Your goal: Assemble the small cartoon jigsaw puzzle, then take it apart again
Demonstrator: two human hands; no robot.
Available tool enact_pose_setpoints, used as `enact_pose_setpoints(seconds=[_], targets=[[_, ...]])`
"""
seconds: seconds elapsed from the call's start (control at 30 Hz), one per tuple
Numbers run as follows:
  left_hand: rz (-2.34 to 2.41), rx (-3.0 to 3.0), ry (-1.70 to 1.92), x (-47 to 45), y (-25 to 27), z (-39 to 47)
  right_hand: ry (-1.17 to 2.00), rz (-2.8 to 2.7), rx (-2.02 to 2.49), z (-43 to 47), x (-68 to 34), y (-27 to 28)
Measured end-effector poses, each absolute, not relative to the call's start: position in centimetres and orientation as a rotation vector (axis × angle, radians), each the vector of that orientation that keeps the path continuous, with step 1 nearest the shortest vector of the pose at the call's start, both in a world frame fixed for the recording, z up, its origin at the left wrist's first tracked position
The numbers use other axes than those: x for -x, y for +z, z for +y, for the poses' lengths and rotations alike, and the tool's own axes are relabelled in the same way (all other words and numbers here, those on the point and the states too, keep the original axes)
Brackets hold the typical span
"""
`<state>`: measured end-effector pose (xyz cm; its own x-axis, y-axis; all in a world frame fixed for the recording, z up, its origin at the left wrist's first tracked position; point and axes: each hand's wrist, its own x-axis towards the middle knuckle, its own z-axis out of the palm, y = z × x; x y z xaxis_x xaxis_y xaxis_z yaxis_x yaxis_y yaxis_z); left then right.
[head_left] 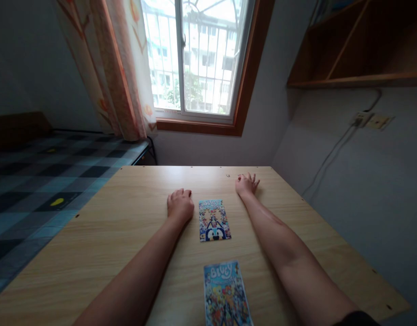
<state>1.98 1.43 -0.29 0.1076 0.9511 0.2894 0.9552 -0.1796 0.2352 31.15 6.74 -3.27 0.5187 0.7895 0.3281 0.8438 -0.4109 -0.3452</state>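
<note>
A small jigsaw puzzle (211, 233) lies on the wooden table between my hands, with a blue cartoon dog's face at its near edge and wood-coloured patches showing in its middle. My left hand (180, 204) rests palm down on the table just left of the puzzle, fingers loosely bent and holding nothing. Farther off, near the table's back edge, my right hand (247, 183) has thumb and forefinger pinched together, the other fingers spread. What is in that pinch is too small to make out. A tiny puzzle piece (227, 175) lies left of it.
Closer to me on the table (127, 231) lies a "Bluey" picture card or box (225, 290). A bed with a checked cover (75, 163) stands left. Beyond the table are a window (208, 59) and curtain (116, 68); a shelf (357, 81) and cable (330, 151) are right.
</note>
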Motion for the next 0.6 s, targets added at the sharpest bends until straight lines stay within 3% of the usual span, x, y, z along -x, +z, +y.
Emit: enact_pose_setpoints(seconds=[0.6], targets=[[-2.005, 2.333, -0.593, -2.0, -0.3, 1.4, 0.119, -1.608, 2.273, 6.6, -31.4, -1.3]])
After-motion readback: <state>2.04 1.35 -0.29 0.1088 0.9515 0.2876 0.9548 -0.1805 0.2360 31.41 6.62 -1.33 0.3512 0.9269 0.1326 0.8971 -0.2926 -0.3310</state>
